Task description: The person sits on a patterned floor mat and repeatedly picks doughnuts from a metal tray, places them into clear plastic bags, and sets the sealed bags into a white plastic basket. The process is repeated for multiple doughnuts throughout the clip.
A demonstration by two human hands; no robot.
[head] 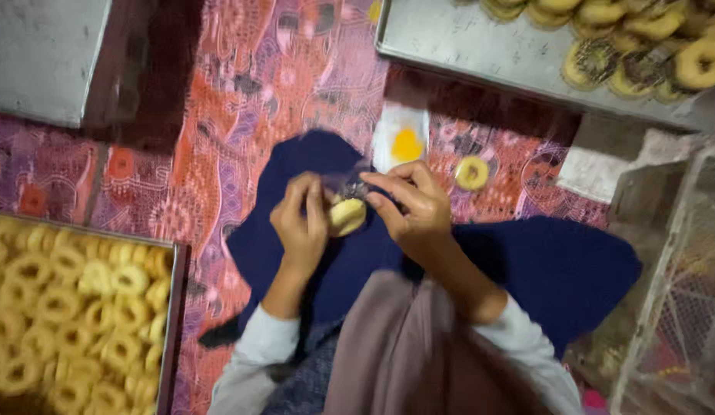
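- Both hands meet over our lap: our left hand (302,223) has its grip closed on a pale yellow ring-shaped pastry (347,216), fingers curled around its left edge.
- Our right hand (410,206) is pinched shut on a clear plastic wrapper (348,187) that sits against the top of the same pastry; the wrapper is blurred, so we cannot tell how far it covers the pastry.
- We note the pastry sits between the two hands, held above a dark blue cloth (557,265) spread over our legs.
- Just beyond the right hand, a small clear packet with a yellow patch (402,140) lies on the patterned red and pink floor covering (242,100).
- Near it, to the right, one loose ring pastry (472,173) lies on the same covering.
- At lower left, a metal tray (173,323) is packed with many plain ring pastries (65,307).
- At upper right, a second metal tray (465,46) carries ring pastries, some plain and some dark-topped (642,46), crowded at its far end.
- At upper left, a grey flat tray surface (42,54) shows.
- At far right, a wire rack (673,292) stands beside us.
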